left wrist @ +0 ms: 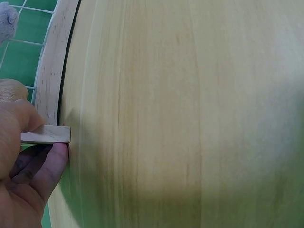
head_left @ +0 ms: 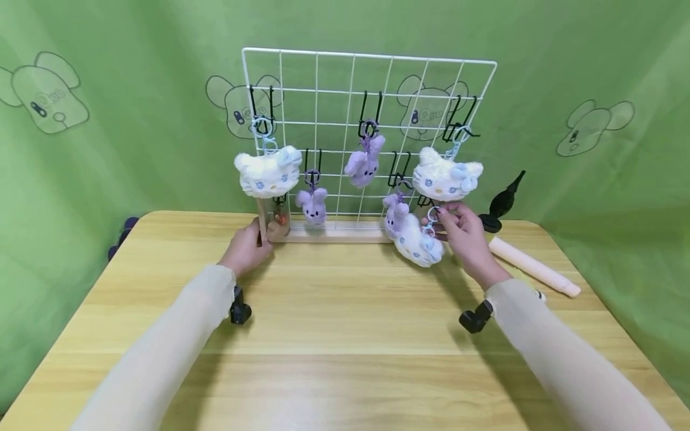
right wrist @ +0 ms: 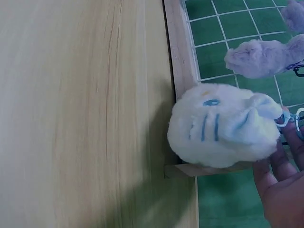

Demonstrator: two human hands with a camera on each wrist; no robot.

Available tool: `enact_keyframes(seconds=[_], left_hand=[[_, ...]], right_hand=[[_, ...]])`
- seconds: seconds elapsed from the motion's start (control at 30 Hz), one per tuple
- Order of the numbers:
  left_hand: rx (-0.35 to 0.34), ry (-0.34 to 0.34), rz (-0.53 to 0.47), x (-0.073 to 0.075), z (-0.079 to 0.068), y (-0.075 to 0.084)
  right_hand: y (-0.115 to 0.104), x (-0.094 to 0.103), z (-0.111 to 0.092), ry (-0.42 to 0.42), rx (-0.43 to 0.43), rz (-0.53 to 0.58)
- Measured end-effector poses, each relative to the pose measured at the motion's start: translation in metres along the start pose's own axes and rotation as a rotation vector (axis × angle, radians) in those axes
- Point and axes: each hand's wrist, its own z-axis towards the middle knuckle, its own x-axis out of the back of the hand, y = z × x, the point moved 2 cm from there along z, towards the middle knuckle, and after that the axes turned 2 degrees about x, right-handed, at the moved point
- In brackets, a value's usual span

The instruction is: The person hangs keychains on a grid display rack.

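My right hand (head_left: pixel 462 230) pinches the light blue ring of a white plush cat keychain (head_left: pixel 419 244) with a blue bow, low at the rack's right side. In the right wrist view the same plush (right wrist: pixel 223 126) hangs beside the fingers, in front of the wooden base. My left hand (head_left: pixel 248 246) grips the wooden foot (left wrist: pixel 47 134) at the left end of the white wire grid rack (head_left: pixel 334 136), thumb on one face and fingers on the other. A purple plush keychain (head_left: pixel 396 214) hangs just left of the held one.
White cat plushes hang upper left (head_left: pixel 268 173) and upper right (head_left: pixel 447 175) on black hooks. Purple plushes hang at the middle (head_left: pixel 365 163) and lower left (head_left: pixel 312 206). Right of the rack lie a pale pink tube (head_left: pixel 535 267) and a black pointed object (head_left: pixel 505 200).
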Motion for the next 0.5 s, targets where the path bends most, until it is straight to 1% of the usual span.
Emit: enact_keyframes(seconds=[0.13, 0.3, 0.37, 0.5], left_hand=[[-0.004, -0.004, 0.0, 0.0006, 0.0004, 0.0021], [0.0, -0.004, -0.001, 0.0006, 0.0005, 0.0009], [0.005, -0.005, -0.002, 0.0006, 0.0004, 0.0004], [0.007, -0.001, -0.008, 0.0009, 0.0016, -0.0021]], right_hand=[[0.0028, -0.0001, 0.0009, 0.035, 0.004, -0.035], [0.0031, -0.0013, 0.0016, 0.047, 0.002, -0.03], [0.0026, -0.0018, 0.0018, 0.053, 0.004, -0.049], [-0.0022, -0.0022, 0.0002, 0.07, 0.02, -0.12]])
